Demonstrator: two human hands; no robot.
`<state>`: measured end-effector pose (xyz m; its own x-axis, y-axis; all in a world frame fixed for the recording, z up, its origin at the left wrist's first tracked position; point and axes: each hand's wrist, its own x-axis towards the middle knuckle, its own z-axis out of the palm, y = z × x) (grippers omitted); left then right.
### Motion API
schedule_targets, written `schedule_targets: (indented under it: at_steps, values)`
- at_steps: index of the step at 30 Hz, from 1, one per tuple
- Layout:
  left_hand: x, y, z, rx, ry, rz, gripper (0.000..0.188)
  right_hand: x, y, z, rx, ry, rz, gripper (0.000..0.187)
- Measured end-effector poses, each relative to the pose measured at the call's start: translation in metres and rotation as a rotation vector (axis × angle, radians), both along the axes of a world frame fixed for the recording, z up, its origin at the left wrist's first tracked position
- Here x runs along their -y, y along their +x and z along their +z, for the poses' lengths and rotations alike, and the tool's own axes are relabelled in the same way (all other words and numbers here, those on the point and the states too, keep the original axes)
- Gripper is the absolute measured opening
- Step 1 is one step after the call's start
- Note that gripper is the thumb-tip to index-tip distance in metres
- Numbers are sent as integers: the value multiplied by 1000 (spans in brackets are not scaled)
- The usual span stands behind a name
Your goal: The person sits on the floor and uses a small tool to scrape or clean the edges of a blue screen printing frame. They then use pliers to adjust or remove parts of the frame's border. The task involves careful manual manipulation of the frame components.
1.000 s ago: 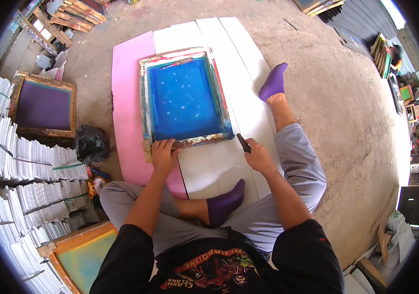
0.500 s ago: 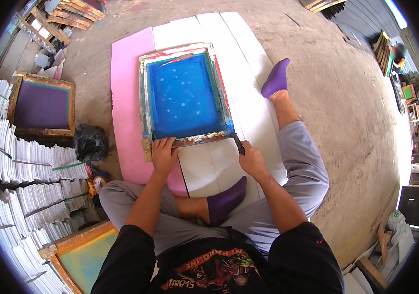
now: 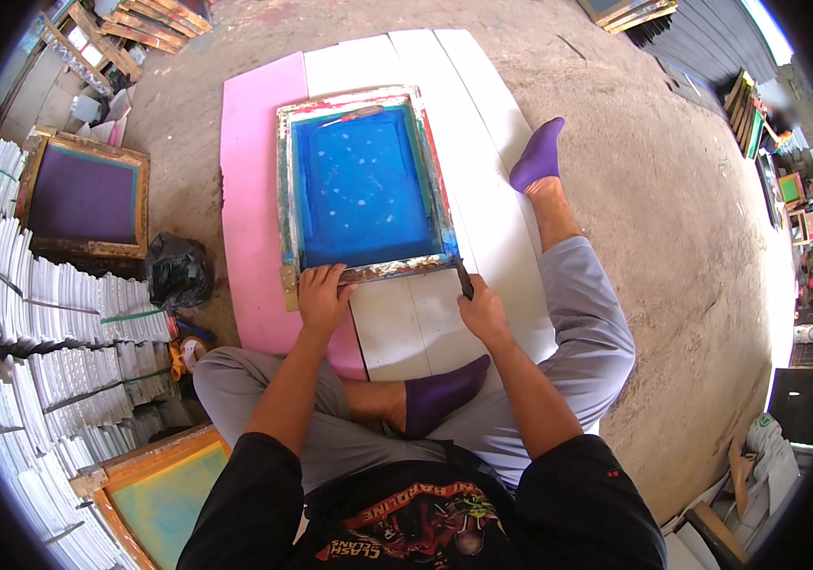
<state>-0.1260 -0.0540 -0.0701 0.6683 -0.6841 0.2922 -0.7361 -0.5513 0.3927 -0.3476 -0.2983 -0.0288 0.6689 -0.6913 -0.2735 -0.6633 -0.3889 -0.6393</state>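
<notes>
A wooden screen-printing frame with paint-stained, chipped rails lies in front of me, its blue mesh dotted with pale spots. My left hand grips the near rail by the left corner, fingers over the wood. A metal hinge-like plate sits at that corner. At the near right corner, my right hand is closed around a slim dark hand tool; its tip meets the rail, and its exact kind is unclear. A red-handled screwdriver rests along the far end of the frame.
Pink and white boards lie under the frame, on a concrete floor. To my left are stacked white bundles, a black plastic bag, a purple-mesh frame and a yellow-green one. My socked feet flank the work.
The whole view has shifted slightly. Both hands keep their places on the frame and the tool, with the tool standing a little more upright at the corner.
</notes>
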Motion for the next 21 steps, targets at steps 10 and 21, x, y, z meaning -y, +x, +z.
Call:
schedule_targets:
  at_steps: [10, 21]
  values:
    - [1, 0, 0, 11, -9, -3, 44, -1, 18, -10, -219, 44, -78, 25]
    - [0, 1, -2, 23, 12, -7, 44, 8, 15, -4, -90, 445, -200, 9]
